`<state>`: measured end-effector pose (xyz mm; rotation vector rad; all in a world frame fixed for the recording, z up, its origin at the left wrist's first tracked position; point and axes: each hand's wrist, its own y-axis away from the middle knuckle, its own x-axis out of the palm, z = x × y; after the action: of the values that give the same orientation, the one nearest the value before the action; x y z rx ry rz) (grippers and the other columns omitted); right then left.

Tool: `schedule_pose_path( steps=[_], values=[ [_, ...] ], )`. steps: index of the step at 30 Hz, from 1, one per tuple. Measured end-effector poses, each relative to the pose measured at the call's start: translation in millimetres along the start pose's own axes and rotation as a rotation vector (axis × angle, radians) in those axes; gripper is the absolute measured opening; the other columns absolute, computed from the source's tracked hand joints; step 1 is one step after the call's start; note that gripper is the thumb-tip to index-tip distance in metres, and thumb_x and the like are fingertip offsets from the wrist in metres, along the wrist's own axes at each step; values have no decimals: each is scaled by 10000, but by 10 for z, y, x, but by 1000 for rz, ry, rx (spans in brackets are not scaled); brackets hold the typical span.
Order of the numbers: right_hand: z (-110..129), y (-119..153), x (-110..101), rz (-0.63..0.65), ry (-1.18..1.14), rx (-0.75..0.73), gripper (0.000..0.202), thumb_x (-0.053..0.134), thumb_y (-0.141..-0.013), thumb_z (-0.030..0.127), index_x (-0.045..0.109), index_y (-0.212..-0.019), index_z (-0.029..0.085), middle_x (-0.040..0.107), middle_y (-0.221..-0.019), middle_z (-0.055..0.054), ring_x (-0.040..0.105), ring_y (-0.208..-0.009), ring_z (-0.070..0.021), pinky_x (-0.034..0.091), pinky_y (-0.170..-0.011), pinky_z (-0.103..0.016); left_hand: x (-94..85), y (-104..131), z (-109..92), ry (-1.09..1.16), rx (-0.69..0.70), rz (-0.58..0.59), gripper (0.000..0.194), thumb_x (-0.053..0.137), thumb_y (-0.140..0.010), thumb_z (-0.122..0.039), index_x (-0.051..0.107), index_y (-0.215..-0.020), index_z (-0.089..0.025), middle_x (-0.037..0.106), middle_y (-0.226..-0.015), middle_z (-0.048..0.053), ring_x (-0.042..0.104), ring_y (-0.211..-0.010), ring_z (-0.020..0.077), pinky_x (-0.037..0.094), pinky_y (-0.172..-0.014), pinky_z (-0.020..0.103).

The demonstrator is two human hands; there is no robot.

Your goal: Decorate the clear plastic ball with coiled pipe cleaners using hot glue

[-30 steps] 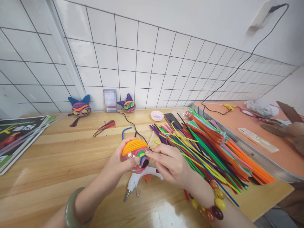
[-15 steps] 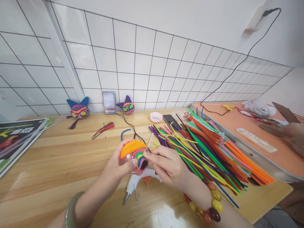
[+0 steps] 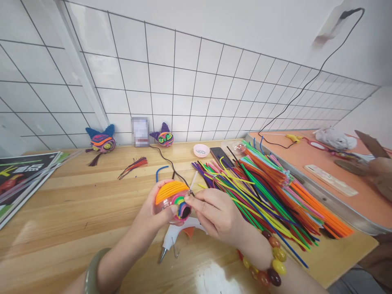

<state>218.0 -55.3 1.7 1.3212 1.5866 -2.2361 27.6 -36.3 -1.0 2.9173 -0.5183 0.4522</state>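
Observation:
My left hand (image 3: 159, 214) is wrapped round a clear plastic ball (image 3: 165, 203) partly covered with rows of orange pipe cleaner (image 3: 172, 191). On the ball's near right side sits a coiled eye shape (image 3: 181, 207) in several colours with a black centre. My right hand (image 3: 216, 210) has thumb and forefinger pinched together against the top right edge of this coil. What lies between these fingertips is too small to make out. Under both hands, a white glue gun (image 3: 171, 234) rests on the table, its metal nozzle toward the lower left; a glue stick (image 3: 194, 179) shows behind the fingers.
Many loose pipe cleaners (image 3: 260, 192) spread over the right of the table. Behind them are a phone (image 3: 221, 157) and a pink bowl (image 3: 201, 151). Two finished fox-like balls (image 3: 102, 141) stand by the tiled wall. Magazines (image 3: 26, 175) lie left; a person's hand (image 3: 378, 171) shows far right.
Almost nothing differs. Both hands keep the same hold on the ball and coil; my right wrist with its bead bracelet has shifted very slightly.

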Motion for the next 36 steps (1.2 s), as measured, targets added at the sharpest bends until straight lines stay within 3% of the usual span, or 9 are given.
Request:
schedule_pose_path(
  steps=[6,18,36],
  values=[
    [16,-24,-17,32,54,-28,350,423,-889,57,558,-1206,120,639,-877,-107,595,-772,-196,525,-625,-320,4,-1,6,16,17,-41,551,774,-634,-332,516,-1116,-261,677,-950,39,621,-817,207,504,-716,316],
    [12,-23,-28,8,59,-46,352,444,-884,51,545,-1211,135,648,-883,-100,603,-771,-192,528,-631,-318,5,13,28,39,7,-12,603,773,-640,-340,477,-1158,-251,651,-1007,68,621,-808,224,550,-592,313],
    [5,-15,-33,-2,41,-38,321,459,-869,33,580,-1160,99,640,-878,-113,591,-765,-198,508,-614,-315,-24,-6,85,22,50,-5,576,767,-672,-360,490,-1164,-246,659,-1019,67,628,-910,247,522,-764,350]
  ],
)
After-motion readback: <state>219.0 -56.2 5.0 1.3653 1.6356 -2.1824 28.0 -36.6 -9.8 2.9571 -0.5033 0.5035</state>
